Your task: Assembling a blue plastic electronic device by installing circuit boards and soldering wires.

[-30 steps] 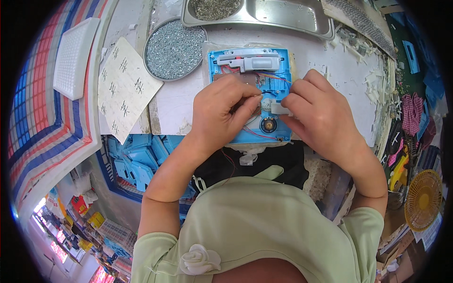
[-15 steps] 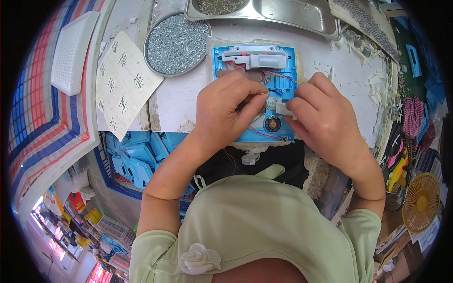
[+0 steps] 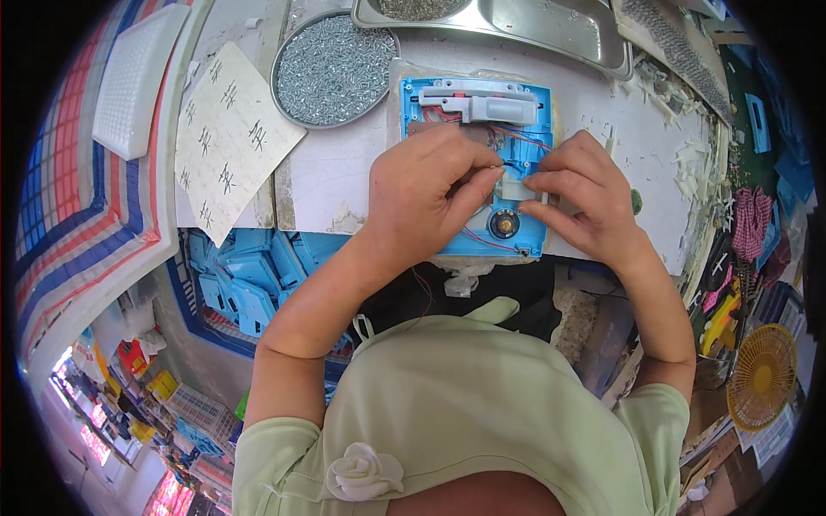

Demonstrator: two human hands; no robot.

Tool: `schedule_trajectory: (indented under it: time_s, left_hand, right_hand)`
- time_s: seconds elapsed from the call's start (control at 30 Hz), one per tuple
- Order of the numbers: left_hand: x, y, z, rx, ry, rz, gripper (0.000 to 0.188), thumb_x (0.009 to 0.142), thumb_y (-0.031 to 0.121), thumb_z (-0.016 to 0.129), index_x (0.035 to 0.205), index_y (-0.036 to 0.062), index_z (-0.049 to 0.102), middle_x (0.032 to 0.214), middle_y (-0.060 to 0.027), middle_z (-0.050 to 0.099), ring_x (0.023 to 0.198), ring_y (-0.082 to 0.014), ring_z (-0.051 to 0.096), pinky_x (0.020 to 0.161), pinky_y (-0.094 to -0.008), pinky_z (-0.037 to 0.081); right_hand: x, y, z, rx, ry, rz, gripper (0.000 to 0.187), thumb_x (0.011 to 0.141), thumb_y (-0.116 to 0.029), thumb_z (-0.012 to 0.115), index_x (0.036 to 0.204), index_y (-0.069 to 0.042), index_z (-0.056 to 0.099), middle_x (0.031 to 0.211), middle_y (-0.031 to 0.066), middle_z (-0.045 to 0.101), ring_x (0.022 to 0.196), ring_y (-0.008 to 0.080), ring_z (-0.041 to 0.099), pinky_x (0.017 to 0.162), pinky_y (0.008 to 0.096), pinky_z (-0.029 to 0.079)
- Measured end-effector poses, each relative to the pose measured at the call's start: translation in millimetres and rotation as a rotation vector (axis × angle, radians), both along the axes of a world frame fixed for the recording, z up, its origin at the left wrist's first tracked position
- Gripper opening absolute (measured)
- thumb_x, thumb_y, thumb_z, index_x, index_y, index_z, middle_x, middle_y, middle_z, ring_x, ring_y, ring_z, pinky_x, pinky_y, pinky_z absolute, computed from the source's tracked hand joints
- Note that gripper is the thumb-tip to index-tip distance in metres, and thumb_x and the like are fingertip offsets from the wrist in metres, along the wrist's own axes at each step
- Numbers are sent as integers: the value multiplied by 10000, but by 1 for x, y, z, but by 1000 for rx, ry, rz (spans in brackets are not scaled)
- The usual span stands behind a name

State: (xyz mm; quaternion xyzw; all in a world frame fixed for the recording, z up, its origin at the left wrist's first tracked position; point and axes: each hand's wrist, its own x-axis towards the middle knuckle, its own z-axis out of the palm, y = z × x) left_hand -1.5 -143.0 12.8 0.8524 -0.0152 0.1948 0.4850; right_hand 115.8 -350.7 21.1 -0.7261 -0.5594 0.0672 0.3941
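A light-blue plastic housing (image 3: pixel 532 236) lies open-side up on the worktable, showing a grey-white bar across its far end, thin coloured wires (image 3: pixel 514 138) and a round dark speaker-like part (image 3: pixel 503 224). My left hand (image 3: pixel 434 191) is over its left side, thumb and forefinger pinched near the middle; what lies between the tips is too small to name. From the right, my right hand (image 3: pixel 587 199) holds thumb and fingers at a small white plastic part (image 3: pixel 516 190) sitting in the housing, just beyond the round part. My left hand hides part of a brown board (image 3: pixel 419 128).
A round metal tray of small screws (image 3: pixel 334 70) stands far left, beside a marked paper sheet (image 3: pixel 225 142). Along the back is a steel compartment tray (image 3: pixel 551 33). White plastic scraps (image 3: pixel 688 172) litter the right. More blue housings (image 3: pixel 249 284) fill a container below left.
The white part, tilted in my right fingers before, now lies flatter in the housing. My right thumb and fingers have spread further apart. My left hand keeps its pinch; the whole view has shifted slightly.
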Motion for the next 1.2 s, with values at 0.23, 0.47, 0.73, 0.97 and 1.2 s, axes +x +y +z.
schedule_trajectory:
  time_s: [0.23,0.47,0.73,0.97,1.2]
  left_hand:
    - [-2,4,-1,2,11,-12,96,824,37,771,888,60,704,762,-60,643,638,-206,605,576,-321,458]
    - [-1,3,3,-37,89,-31,102,812,36,772,873,53,692,758,-73,630,628,-233,613,582,-342,472]
    - [3,0,15,76,102,-112,123,814,-3,778,907,19,700,795,-80,615,625,-175,591,558,-279,454]
    - [3,2,33,30,203,-170,137,825,-19,751,954,-5,705,899,-89,657,685,-149,597,603,-263,462]
    - [66,-28,78,-21,293,-229,163,880,7,728,1041,13,708,868,-93,686,712,-174,649,619,-291,502]
  right_hand:
    - [-17,7,15,-196,18,-177,258,722,-127,839,921,-67,686,1019,72,643,995,308,543,830,412,487]
    - [-21,-24,22,-44,156,-302,401,727,-117,836,1111,-69,731,1134,87,662,1017,301,588,881,402,506]
    - [101,-141,22,-368,-108,-987,240,844,-194,729,1012,-28,774,920,128,748,834,271,684,772,364,538]
    - [141,-105,-7,-539,-24,-1032,355,817,-319,777,912,21,747,803,149,709,692,261,640,673,341,503]
    - [48,-60,37,-11,-69,-669,271,760,-148,817,986,-16,748,701,81,596,648,221,572,612,347,454]
